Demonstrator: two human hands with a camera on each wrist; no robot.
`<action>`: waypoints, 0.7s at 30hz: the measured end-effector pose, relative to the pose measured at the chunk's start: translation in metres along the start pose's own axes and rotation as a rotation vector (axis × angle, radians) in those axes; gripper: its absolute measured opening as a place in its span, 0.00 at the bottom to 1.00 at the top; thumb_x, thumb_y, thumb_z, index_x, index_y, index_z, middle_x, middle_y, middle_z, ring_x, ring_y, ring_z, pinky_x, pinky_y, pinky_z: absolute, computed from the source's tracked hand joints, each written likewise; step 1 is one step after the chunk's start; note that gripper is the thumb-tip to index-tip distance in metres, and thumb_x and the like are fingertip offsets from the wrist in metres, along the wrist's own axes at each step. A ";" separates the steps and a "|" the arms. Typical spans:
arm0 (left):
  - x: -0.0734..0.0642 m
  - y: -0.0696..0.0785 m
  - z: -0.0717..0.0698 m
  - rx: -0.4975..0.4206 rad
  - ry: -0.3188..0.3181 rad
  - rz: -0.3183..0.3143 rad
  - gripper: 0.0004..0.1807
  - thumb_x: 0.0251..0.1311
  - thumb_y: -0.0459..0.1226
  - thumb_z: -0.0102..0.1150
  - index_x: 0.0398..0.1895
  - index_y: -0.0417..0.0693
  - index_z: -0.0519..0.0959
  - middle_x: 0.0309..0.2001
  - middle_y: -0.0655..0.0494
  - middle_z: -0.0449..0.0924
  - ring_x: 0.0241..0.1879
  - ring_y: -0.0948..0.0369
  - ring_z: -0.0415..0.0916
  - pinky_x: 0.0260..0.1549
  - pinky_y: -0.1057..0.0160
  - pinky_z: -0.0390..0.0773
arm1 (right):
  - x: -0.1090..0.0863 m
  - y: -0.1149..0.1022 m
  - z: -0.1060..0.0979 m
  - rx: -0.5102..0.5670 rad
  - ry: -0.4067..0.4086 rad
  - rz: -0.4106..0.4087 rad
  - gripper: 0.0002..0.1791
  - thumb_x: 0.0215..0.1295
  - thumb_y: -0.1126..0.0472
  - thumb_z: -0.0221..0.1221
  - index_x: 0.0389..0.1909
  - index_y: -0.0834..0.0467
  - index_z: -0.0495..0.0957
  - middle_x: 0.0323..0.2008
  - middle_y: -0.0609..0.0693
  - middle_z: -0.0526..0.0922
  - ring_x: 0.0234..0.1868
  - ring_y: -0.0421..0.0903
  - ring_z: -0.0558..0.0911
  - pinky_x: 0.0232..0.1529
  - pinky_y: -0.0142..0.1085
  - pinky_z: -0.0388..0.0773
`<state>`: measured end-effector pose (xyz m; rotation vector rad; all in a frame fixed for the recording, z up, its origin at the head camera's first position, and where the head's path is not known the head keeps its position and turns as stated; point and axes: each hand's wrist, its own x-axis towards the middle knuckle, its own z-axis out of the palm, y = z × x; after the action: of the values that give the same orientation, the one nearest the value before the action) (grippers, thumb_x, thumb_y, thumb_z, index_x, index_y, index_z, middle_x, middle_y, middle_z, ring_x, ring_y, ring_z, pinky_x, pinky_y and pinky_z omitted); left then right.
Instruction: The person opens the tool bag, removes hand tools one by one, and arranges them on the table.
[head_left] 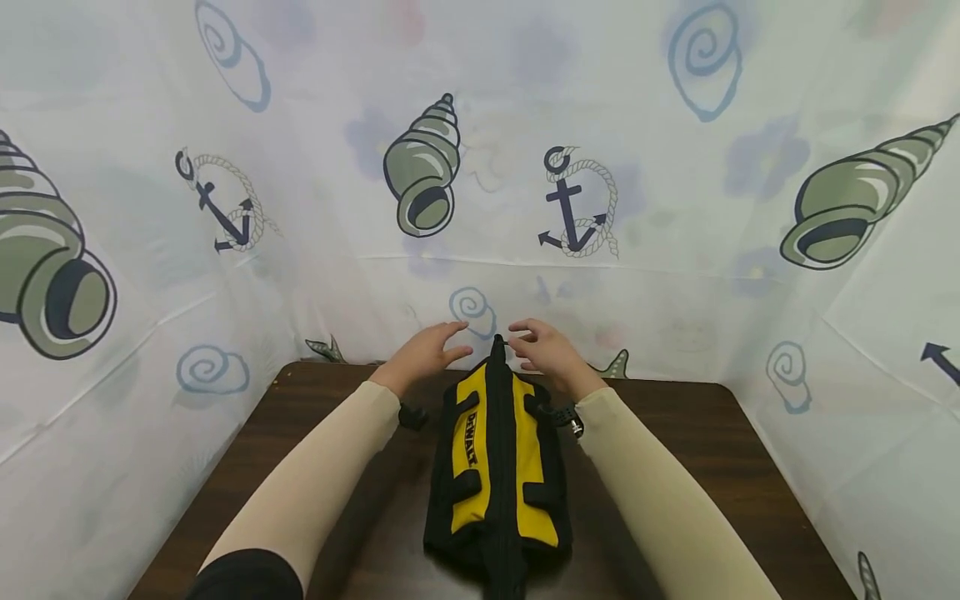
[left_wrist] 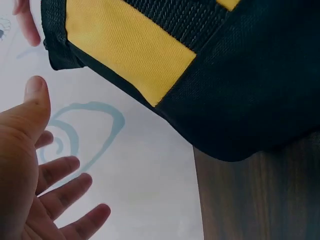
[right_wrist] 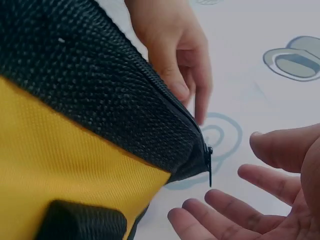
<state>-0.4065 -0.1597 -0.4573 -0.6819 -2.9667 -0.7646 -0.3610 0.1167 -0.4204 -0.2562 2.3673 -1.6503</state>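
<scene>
A yellow and black zippered tool bag point(head_left: 468, 446) marked DEWALT lies lengthwise on the table, its zipper closed along the top as far as I can see. At its far end hangs a small zipper pull point(right_wrist: 210, 167). My left hand point(head_left: 423, 354) hovers just left of that end, fingers spread and apart from the bag, as the left wrist view point(left_wrist: 25, 165) also shows. On the other side my right hand point(head_left: 551, 354) is held with loosely bent fingers near the pull; in the right wrist view a gap shows between fingertips point(right_wrist: 215, 196) and pull.
The dark wooden table point(head_left: 675, 467) extends on both sides of the bag. A white cloth point(head_left: 495, 50) printed with shells and anchors hangs behind and at the sides. Dark straps with small devices point(head_left: 570, 417) sit on both wrists.
</scene>
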 end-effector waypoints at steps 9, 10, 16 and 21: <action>0.025 0.006 -0.002 -0.011 -0.087 0.115 0.32 0.82 0.34 0.58 0.85 0.54 0.66 0.82 0.50 0.69 0.77 0.47 0.73 0.76 0.46 0.74 | 0.006 -0.001 0.013 0.027 0.035 0.042 0.26 0.86 0.54 0.57 0.78 0.56 0.71 0.73 0.62 0.77 0.70 0.65 0.82 0.69 0.55 0.82; 0.028 0.009 -0.003 -0.024 -0.099 0.130 0.32 0.81 0.31 0.57 0.85 0.53 0.67 0.82 0.50 0.69 0.77 0.47 0.74 0.75 0.46 0.75 | 0.006 -0.001 0.014 0.034 0.036 0.050 0.26 0.86 0.54 0.57 0.78 0.57 0.71 0.73 0.63 0.76 0.69 0.65 0.82 0.68 0.55 0.83; 0.046 0.022 -0.005 -0.016 -0.135 0.172 0.33 0.79 0.27 0.57 0.83 0.58 0.70 0.79 0.52 0.73 0.73 0.50 0.79 0.71 0.50 0.79 | 0.012 0.002 0.017 0.069 0.072 0.069 0.24 0.85 0.57 0.57 0.75 0.61 0.74 0.69 0.64 0.81 0.64 0.64 0.86 0.64 0.53 0.86; 0.056 0.038 -0.002 0.004 -0.153 0.221 0.31 0.81 0.28 0.56 0.81 0.61 0.73 0.76 0.54 0.77 0.73 0.52 0.79 0.74 0.49 0.77 | 0.014 0.004 0.020 0.069 0.128 0.045 0.19 0.84 0.58 0.59 0.66 0.64 0.82 0.62 0.64 0.85 0.56 0.61 0.89 0.59 0.52 0.89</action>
<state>-0.4417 -0.1082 -0.4321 -1.0920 -2.9521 -0.7205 -0.3685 0.0963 -0.4326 -0.0863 2.3817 -1.7724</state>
